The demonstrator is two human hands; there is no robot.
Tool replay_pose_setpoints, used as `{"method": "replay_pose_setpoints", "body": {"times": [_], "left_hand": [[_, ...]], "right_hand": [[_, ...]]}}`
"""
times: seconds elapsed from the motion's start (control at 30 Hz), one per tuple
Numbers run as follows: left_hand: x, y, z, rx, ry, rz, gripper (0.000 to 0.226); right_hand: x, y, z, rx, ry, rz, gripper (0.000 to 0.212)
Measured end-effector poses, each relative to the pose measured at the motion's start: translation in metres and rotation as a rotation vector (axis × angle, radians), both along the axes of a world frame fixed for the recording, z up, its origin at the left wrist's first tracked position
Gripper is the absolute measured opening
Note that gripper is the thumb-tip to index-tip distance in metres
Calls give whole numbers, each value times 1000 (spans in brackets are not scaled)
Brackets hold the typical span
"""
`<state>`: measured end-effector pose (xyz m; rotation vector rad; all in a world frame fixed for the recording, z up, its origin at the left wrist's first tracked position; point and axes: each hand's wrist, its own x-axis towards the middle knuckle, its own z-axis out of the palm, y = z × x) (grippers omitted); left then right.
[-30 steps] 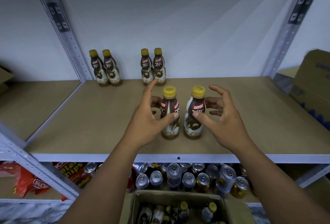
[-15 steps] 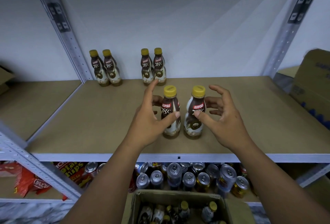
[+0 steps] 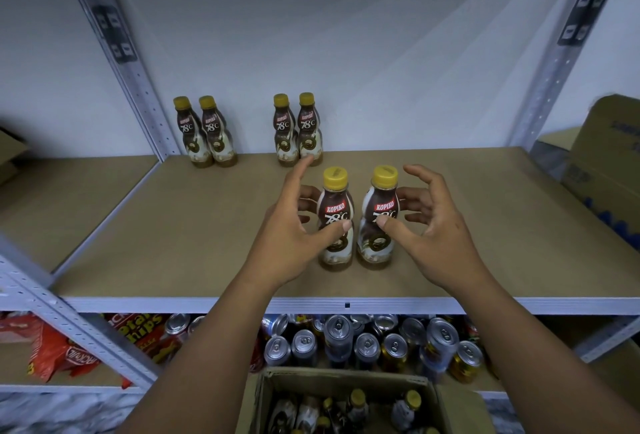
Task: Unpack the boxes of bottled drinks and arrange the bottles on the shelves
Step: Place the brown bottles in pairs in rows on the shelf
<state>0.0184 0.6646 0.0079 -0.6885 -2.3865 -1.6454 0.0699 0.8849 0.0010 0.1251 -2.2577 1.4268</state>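
Turned label-forward, the left Kopiko bottle [image 3: 334, 206] is facing us; our left hand [image 3: 287, 238] is loosely pinching it, our right hand [image 3: 438, 236] the right Kopiko bottle [image 3: 381, 206].

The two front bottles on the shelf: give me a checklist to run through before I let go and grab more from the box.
1. Left front bottle stands upright on the shelf: ok.
2. Right front bottle upright close beside it: ok.
3. Both yellow caps on: ok.
4. Labels face forward: ok.
5. Left hand pinches its bottle; right hand thumb touches, full grip: cannot tell.
6. Box below holds more bottles: ok.
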Motion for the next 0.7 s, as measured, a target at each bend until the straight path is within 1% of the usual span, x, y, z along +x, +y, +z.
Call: {"method": "replay_pose_setpoints", "body": {"times": [0.23,0.4,0.7], "left_hand": [[-2,-10,4,-6,-66,-67,100],[-1,-11,5,-23,-90,-73,99],[0,-6,5,20,-121,-90,94]], "right_hand": [[2,2,0,2,-9,1,75],[1,1,0,5,-34,13,79],[-1,3,-3,-11,-52,41,77]]}}
